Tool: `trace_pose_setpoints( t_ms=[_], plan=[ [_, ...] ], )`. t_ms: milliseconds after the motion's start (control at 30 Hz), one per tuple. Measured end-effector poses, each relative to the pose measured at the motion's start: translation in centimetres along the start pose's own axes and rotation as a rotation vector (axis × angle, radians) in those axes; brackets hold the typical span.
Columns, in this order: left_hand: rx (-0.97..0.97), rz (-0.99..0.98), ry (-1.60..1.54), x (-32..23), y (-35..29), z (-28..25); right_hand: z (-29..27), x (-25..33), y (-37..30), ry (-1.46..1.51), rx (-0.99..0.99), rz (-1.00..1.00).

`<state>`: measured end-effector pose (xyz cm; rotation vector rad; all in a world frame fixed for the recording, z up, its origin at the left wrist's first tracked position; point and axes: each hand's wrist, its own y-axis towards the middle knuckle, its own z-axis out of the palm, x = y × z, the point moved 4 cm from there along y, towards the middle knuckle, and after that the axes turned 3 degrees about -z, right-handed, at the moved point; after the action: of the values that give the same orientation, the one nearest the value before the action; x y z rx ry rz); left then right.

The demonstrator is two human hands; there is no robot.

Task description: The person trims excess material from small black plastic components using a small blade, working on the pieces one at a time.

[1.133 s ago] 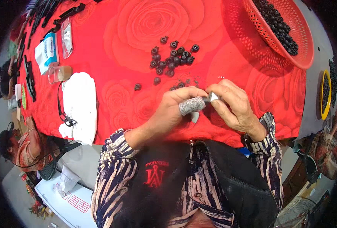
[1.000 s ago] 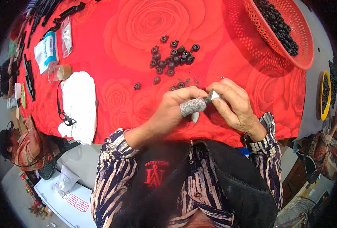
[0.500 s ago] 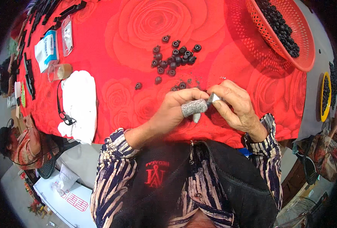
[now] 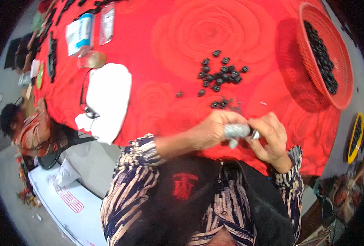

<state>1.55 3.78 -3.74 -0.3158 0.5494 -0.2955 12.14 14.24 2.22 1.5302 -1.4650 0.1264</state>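
My hands meet above the near part of the red tablecloth (image 4: pixel 157 110). A grey knitted sleeve (image 4: pixel 236 130) covers one finger of my left hand (image 4: pixel 210 133), which is closed in a pinch. At its fingertips sits a small dark piece (image 4: pixel 251 130), mostly hidden, like the black parts on the cloth. My right hand (image 4: pixel 273 137) pinches a short shiny metal blade (image 4: pixel 255 134) against that piece. Just beyond my hands lie a few small round black parts (image 4: pixel 219 104) with dark crumbs. A larger loose group of black parts (image 4: pixel 222 76) lies farther off.
A red plastic basket (image 4: pixel 346 78) of black parts stands at the far right, a yellow-rimmed tray (image 4: pixel 350 151) nearer. On the left are a white cloth (image 4: pixel 110 98), a cup (image 4: pixel 96 60), a blue-and-white packet (image 4: pixel 83 30) and black strips (image 4: pixel 52 57). Another person (image 4: pixel 32 131) sits left.
The view has shifted, so the table and its things appear farther right, with the left side lower. My hands stay together, still pinching the piece and the blade, whose angle has changed slightly.
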Motion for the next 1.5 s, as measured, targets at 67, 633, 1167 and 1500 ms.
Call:
trace_pose_setpoints(
  t_ms=[67,633,1167,1500],
  plan=[
    [0.052,-0.011,-0.049,0.3,0.1,0.1,0.6,0.1,0.1,0.031,0.010,0.026],
    [-0.631,0.906,1.273,-7.8,-6.6,-0.6,0.4,0.6,0.0,-0.182,-0.074,-0.090],
    [-0.914,0.945,1.816,-7.8,-8.0,-1.6,1.1,-0.3,-0.6,-0.210,-0.046,-0.064],
    [-0.672,0.722,1.502,-8.4,-5.7,-0.3,0.6,-0.9,-0.1,-0.139,-0.059,0.024]
  ],
)
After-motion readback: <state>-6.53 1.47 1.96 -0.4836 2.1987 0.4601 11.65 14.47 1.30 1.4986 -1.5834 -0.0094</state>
